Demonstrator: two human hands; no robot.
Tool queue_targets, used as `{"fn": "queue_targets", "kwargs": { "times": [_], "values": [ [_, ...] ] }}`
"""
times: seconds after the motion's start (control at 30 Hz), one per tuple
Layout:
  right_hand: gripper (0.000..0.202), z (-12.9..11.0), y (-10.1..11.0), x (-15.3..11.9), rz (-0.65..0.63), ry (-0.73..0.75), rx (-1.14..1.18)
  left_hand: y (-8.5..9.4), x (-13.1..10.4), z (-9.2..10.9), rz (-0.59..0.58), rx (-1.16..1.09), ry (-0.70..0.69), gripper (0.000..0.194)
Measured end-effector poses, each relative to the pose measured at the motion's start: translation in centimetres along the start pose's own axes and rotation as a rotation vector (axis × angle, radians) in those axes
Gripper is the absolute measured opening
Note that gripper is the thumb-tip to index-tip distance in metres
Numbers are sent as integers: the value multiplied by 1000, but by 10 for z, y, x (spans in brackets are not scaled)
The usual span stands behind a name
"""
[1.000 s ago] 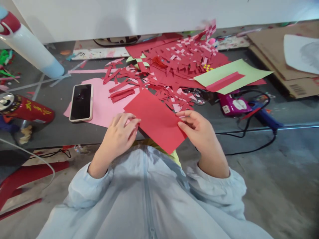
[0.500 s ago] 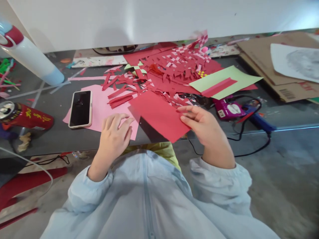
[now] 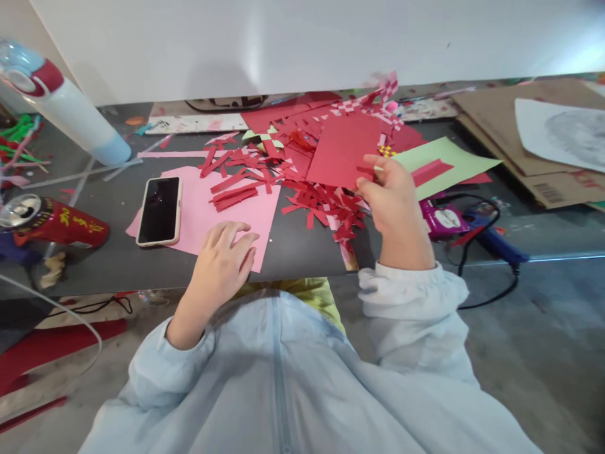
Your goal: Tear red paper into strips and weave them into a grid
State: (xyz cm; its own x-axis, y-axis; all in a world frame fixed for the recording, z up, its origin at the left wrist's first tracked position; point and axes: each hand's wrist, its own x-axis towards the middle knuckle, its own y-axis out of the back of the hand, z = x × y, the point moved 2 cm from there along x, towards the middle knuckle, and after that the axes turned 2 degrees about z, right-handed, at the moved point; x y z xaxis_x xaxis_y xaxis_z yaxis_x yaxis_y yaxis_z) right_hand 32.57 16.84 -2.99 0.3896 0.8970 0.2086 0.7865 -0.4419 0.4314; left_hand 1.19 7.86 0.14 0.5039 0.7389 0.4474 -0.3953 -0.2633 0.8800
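Right hand [image 3: 391, 197] pinches rectangular red paper sheet [image 3: 343, 150], extending left of grip; likely light, crease-prone, best edge-held. Left hand [image 3: 222, 261] spread.

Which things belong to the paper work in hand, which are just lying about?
Likely in the job:
red sheet, in right hand
pink sheet, by left hand
cut paper strips

Likely just lying about:
phone
red can
bottle
cardboard

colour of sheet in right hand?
The sheet in the right hand is red, best seen in head view.
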Motion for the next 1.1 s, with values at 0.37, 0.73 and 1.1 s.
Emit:
{"fn": "queue_targets", "kwargs": {
  "times": [0.37,0.73,1.1],
  "values": [
    [41,-52,2,-22,-222,20,-620,6,2,-21,-165,-33,106,25],
    [27,-110,-16,-32,-330,199,-516,25,24,-43,-141,122,308,22],
    [25,-121,27,-51,-485,233,-773,18,52,-66,-4,79,349,21]
  ]
}}
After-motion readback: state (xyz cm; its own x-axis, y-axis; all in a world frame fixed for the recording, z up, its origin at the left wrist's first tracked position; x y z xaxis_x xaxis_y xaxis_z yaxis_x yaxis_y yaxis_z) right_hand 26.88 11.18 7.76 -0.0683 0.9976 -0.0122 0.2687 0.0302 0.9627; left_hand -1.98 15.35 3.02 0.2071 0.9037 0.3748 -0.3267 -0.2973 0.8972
